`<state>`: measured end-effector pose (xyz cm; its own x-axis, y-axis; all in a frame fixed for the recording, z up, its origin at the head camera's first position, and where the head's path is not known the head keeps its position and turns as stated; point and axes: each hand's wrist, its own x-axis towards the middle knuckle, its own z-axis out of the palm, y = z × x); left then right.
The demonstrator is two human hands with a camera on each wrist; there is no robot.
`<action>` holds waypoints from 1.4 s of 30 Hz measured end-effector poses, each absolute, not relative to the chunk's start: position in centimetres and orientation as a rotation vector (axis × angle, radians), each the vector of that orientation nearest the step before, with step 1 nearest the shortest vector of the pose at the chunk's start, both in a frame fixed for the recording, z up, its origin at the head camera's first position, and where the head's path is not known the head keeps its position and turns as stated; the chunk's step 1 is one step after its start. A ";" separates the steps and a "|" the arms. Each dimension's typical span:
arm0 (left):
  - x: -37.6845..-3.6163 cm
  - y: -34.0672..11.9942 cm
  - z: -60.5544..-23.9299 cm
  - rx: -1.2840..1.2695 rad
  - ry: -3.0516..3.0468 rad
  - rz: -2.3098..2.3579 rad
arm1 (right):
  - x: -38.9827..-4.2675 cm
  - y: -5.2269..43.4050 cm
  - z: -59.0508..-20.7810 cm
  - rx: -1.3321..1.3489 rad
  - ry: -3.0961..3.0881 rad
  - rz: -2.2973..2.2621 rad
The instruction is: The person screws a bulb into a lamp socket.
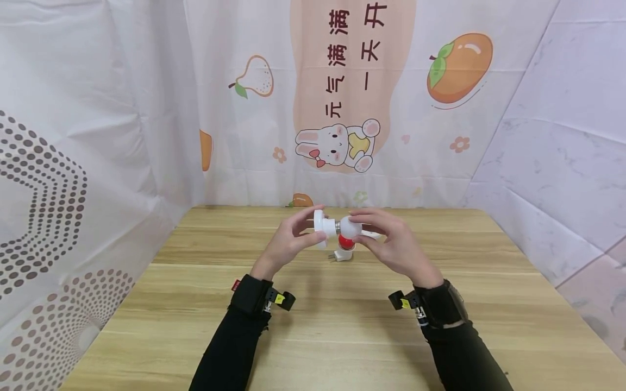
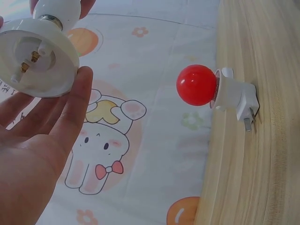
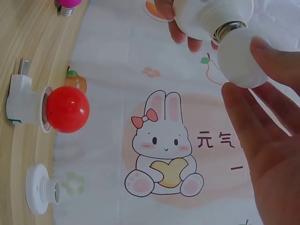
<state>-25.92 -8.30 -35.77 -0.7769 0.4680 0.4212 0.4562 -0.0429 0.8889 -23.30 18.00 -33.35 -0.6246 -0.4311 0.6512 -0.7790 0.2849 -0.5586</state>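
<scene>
Both hands are bare, left hand (image 1: 288,241) and right hand (image 1: 393,244). Behind each comes a long black sleeve (image 1: 230,347) running to the wrist. A black wrist strap (image 1: 251,293) sits just behind each hand, carrying a small black camera (image 1: 283,300) with a yellow sticker. The left strap shows a little red tag.

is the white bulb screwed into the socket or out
In: the white bulb has its metal thread partly inside the white socket; how far it is screwed in, cannot tell.
</scene>
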 end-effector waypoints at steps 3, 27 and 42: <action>-25.9 -8.4 -35.8 1.046 2.175 2.006 | -23.3 18.0 -33.4 1.112 -2.180 1.279; -26.0 -8.1 -35.8 1.081 2.176 1.994 | -23.4 18.2 -33.2 1.019 -2.284 1.336; -25.9 -8.0 -35.7 1.127 2.175 1.979 | -23.2 18.4 -32.7 0.817 -2.477 1.483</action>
<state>-25.94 -7.98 -35.72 -0.7438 0.4896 0.4550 0.4990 -0.0461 0.8654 -23.25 18.35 -32.66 -0.8424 -0.3776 0.3844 -0.5171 0.3662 -0.7736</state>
